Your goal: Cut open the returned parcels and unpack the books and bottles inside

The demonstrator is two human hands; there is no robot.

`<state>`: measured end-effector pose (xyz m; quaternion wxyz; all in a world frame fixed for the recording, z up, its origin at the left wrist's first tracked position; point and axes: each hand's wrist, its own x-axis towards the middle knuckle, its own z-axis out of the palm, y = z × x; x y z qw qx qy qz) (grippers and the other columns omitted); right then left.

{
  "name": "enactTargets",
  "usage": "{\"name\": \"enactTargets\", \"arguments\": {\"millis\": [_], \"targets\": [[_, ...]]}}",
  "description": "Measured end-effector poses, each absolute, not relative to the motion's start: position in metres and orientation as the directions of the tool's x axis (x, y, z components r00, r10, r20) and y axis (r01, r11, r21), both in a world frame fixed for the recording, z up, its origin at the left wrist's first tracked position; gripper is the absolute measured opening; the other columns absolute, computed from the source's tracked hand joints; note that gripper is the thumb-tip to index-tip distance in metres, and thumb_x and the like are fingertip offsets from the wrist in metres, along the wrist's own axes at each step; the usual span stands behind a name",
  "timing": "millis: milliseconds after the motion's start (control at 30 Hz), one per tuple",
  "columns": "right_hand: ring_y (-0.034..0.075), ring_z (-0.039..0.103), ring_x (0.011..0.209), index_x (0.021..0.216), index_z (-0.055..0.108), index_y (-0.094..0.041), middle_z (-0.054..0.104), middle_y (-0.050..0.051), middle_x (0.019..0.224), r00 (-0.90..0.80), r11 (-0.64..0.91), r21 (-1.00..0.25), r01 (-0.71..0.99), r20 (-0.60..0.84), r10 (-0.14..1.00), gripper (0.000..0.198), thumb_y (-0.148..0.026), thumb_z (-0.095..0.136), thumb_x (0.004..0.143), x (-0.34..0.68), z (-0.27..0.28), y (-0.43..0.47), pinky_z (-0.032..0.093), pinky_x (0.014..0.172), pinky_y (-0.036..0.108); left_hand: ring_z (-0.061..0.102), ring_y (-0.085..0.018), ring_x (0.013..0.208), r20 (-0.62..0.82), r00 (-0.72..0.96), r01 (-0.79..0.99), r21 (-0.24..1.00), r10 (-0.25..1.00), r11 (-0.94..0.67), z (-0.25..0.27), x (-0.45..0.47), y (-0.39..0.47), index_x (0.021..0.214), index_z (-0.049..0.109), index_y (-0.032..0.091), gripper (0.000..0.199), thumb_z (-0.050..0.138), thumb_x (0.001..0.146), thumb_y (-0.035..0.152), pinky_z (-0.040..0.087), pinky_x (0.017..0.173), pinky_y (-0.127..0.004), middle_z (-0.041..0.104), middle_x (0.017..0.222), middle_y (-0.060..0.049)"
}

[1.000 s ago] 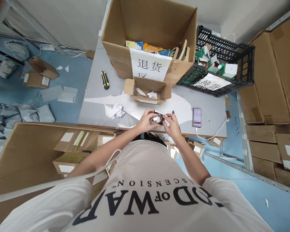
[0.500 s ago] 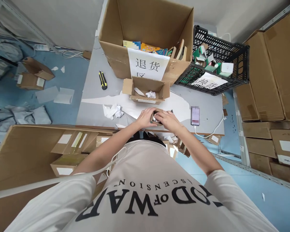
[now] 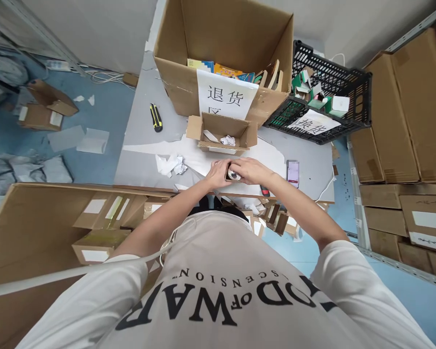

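Observation:
Close to the front edge of the table, my left hand (image 3: 217, 175) wraps round a small brown cardboard box (image 3: 228, 170). My right hand (image 3: 254, 170) has its fingers closed on a shiny silver, round-ended object (image 3: 234, 175) at the box's opening. How much of that object is still inside the box is hidden by my fingers. Just beyond both hands stands an open carton (image 3: 227, 127) with crumpled paper in it. A red-and-black object (image 3: 264, 190) lies under my right forearm, partly covered.
A large cardboard box (image 3: 178, 80) holding books stands at the back, beside a black plastic crate (image 3: 356, 104) with small boxes. A yellow-and-black utility knife (image 3: 155, 118) and crumpled paper (image 3: 170, 165) lie left; a phone (image 3: 292, 173) with its cable lies right.
My right hand has shifted a little to the right and away from me, and more of the silver object shows at the box opening. The red-and-black object has come into view.

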<state>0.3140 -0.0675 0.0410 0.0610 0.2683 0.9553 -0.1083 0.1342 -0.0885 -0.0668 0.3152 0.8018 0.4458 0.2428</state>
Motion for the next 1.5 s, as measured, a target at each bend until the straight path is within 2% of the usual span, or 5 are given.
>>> {"name": "enactTargets", "arguments": {"millis": [467, 867, 1133, 1267, 1500], "targets": [[0.024, 0.058, 0.096, 0.121, 0.052, -0.020, 0.058, 0.008, 0.109, -0.508, 0.583, -0.371, 0.723, 0.286, 0.812, 0.049, -0.048, 0.060, 0.081, 0.342, 0.158, -0.081, 0.048, 0.081, 0.039, 0.051, -0.037, 0.120, 0.113, 0.158, 0.766, 0.613, 0.981, -0.194, -0.061, 0.045, -0.079, 0.135, 0.037, 0.019, 0.092, 0.078, 0.058, 0.047, 0.032, 0.105, -0.052, 0.054, 0.131, -0.017], [0.024, 0.058, 0.080, 0.101, 0.060, -0.021, 0.061, 0.009, 0.092, -0.124, 0.127, -0.384, 0.915, 0.033, 0.992, 0.038, -0.033, 0.067, 0.065, 0.337, 0.008, -0.110, 0.045, 0.067, 0.032, 0.007, -0.044, 0.145, 0.148, 0.006, 0.801, 0.591, 0.989, -0.094, -0.045, 0.050, -0.103, 0.141, 0.042, 0.014, 0.100, 0.077, 0.059, 0.060, 0.001, 0.111, -0.062, 0.025, 0.154, -0.025], [0.020, 0.061, 0.077, 0.096, 0.067, -0.023, 0.068, 0.003, 0.085, 0.050, -0.048, -0.671, 0.740, -0.016, 0.999, 0.032, -0.039, 0.067, 0.068, 0.341, 0.018, -0.091, 0.047, 0.077, 0.033, 0.051, -0.036, 0.124, -0.152, 0.388, 0.183, 0.979, 0.909, 0.086, -0.050, 0.105, -0.156, 0.125, 0.056, 0.021, 0.079, 0.086, 0.055, 0.044, 0.034, 0.107, -0.053, 0.057, 0.130, -0.018], [0.019, 0.061, 0.080, 0.093, 0.069, -0.021, 0.070, 0.002, 0.087, 0.054, -0.033, -0.833, 0.553, -0.004, 0.999, 0.032, -0.046, 0.064, 0.074, 0.345, 0.028, -0.075, 0.048, 0.080, 0.034, 0.065, -0.026, 0.104, -0.400, 0.475, -0.140, 0.845, 0.784, 0.516, -0.046, 0.127, -0.162, 0.122, 0.054, 0.018, 0.079, 0.088, 0.053, 0.036, 0.048, 0.095, -0.046, 0.062, 0.118, -0.015], [0.015, 0.056, 0.073, 0.093, 0.068, -0.020, 0.066, 0.002, 0.084, 0.076, -0.093, -0.955, 0.281, -0.074, 0.994, 0.045, -0.059, 0.069, 0.070, 0.338, 0.041, -0.065, 0.048, 0.065, 0.028, 0.069, -0.017, 0.083, -0.428, 0.450, -0.377, 0.704, 0.784, 0.601, -0.027, 0.137, -0.168, 0.104, 0.056, 0.016, 0.064, 0.090, 0.051, 0.022, 0.053, 0.082, -0.032, 0.070, 0.100, -0.007]]}}
